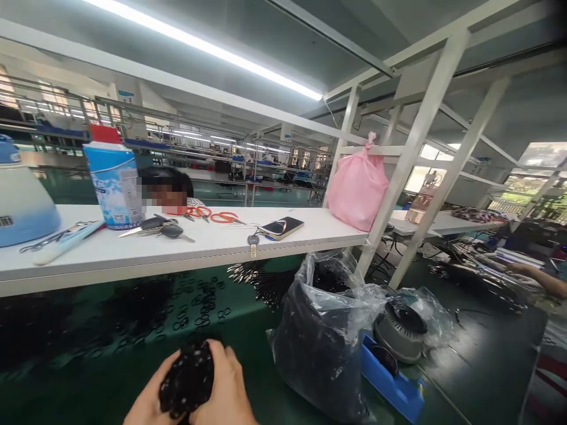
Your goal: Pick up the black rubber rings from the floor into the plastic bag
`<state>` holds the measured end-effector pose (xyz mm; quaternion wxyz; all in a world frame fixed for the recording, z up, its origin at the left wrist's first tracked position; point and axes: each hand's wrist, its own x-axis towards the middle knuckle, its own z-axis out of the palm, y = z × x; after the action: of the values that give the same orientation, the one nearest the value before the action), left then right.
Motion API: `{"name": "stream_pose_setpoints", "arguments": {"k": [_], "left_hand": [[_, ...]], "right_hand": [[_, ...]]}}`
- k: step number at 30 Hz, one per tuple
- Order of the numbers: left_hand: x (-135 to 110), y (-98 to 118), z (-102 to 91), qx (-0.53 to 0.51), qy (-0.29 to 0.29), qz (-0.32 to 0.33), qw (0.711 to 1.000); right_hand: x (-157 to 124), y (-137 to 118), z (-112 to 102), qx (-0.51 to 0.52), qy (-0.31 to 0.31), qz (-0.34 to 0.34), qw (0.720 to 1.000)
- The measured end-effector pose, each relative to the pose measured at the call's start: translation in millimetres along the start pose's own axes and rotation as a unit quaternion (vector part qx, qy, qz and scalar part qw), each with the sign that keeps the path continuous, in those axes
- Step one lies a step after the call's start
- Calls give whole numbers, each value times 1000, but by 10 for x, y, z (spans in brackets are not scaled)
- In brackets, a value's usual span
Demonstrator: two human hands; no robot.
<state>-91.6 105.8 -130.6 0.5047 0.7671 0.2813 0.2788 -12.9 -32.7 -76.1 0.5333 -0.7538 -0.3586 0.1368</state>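
Both my hands are at the bottom edge, closed around one dark bundle of small black rings (pixel 188 378). My left hand (pixel 148 404) cups it from the left. My right hand (pixel 228 389) wraps over it from the right, fingers curled. Several loose black rings (pixel 199 307) lie scattered on the green table (pixel 110 366) just beyond my hands. A clear plastic bag full of dark parts (pixel 323 342) stands upright to the right of my hands.
A white shelf (pixel 177 248) above the table carries a blue-white canister (pixel 116 183), orange scissors (pixel 217 216), keys, a phone (pixel 281 227) and a pink bag (pixel 357 186). A blue tray (pixel 394 386) and a round grey device (pixel 401 333) sit right. Another person's arm (pixel 538 277) shows far right.
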Motion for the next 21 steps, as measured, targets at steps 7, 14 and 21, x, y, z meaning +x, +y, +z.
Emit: {"name": "stream_pose_setpoints", "arguments": {"k": [7,14,21], "left_hand": [[168,1572,569,-44,-40,101,993],[348,2659,1572,-43,-45,205,977],[739,2746,2563,32,-37,218,975]], "right_hand": [[140,-549,-1233,-32,78,-93,992],[364,-625,-2503,-94,159,-162,969],[709,-94,-3182,-158,194,-111,962]]}}
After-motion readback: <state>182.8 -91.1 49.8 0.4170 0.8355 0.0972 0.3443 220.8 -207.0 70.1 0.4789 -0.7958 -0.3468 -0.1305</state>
